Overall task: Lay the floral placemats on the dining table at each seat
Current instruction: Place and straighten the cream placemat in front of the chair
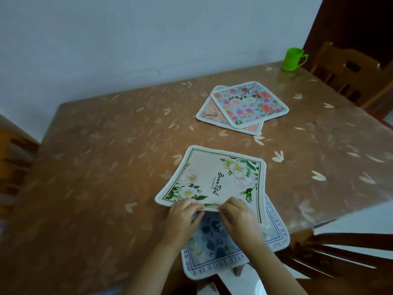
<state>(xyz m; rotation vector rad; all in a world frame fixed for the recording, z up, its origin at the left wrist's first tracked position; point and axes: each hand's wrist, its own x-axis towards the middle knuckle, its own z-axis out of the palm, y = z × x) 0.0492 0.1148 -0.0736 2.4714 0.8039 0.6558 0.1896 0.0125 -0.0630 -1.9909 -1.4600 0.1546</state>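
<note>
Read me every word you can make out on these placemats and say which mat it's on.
"Beautiful": script on the cream placemat.
Small print beside it: too small to read.
"MEMORY": right border of the blue placemat.
"SMILE IS": its near border, upside down; the rest is hidden or blurred.
Stacked rose placemats, green mug: no text readable.

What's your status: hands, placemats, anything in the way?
Left hand, right hand pinching near edge of cream Beautiful placemat. It lies over blue-grey placemat overhanging table edge. Blue rose placemat stacked on peach placemat farther out. Green mug at far corner.
</note>
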